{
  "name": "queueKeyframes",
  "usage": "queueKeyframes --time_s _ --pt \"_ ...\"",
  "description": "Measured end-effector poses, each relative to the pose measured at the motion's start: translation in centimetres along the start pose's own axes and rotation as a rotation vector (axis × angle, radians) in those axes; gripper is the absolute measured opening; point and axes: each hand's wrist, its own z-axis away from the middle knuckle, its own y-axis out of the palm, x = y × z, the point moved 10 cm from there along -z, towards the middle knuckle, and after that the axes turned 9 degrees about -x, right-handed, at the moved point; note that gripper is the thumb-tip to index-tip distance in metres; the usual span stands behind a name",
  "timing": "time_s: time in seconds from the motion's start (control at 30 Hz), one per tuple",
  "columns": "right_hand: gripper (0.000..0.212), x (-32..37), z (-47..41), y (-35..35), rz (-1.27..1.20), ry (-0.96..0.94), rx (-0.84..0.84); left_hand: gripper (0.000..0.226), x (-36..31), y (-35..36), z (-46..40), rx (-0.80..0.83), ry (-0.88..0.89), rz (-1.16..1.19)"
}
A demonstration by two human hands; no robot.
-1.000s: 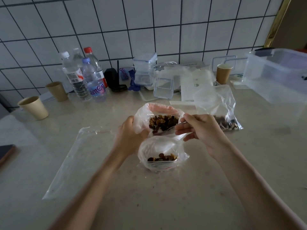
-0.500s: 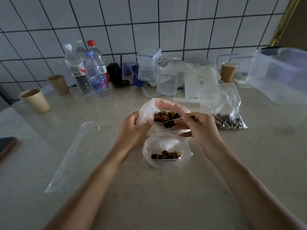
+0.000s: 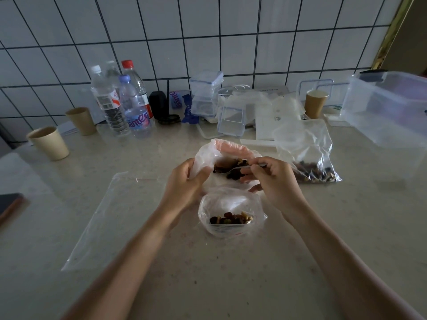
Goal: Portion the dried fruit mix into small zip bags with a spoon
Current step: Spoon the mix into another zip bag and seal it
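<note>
My left hand (image 3: 184, 183) grips the left edge of an open plastic bag (image 3: 228, 147) that holds the dried fruit mix (image 3: 235, 166). My right hand (image 3: 270, 179) pinches the handle of a metal spoon (image 3: 233, 170), whose bowl lies among the fruit inside that bag. Just in front of both hands sits a small zip bag (image 3: 231, 211), open at the top, with a thin layer of mix at its bottom. Another zip bag (image 3: 309, 158) with mix in it lies to the right of my right hand. A large flat zip bag (image 3: 111, 218) lies on the counter to the left.
Water bottles (image 3: 129, 107), paper cups (image 3: 49, 143) (image 3: 315, 103) and small clear containers (image 3: 231, 120) line the tiled back wall. A big clear plastic tub (image 3: 388, 109) stands at the right. A dark flat object (image 3: 9, 205) lies at the left edge.
The spoon has pushed deeper into the fruit in the open bag. My left hand has kept its hold on the bag's edge. The camera has tilted slightly.
</note>
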Motion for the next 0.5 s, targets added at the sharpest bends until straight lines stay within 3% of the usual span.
queueKeyframes --time_s 0.13,0.5 --pt "0.018 -0.5 -0.1 -0.2 -0.072 0.083 -0.012 0.019 -0.3 -0.2 0.1 -0.022 0.004 -0.001" --pt "0.022 0.1 -0.1 -2.4 -0.357 0.212 -0.098 0.018 -0.2 -1.1 -0.6 -0.079 0.056 -0.091"
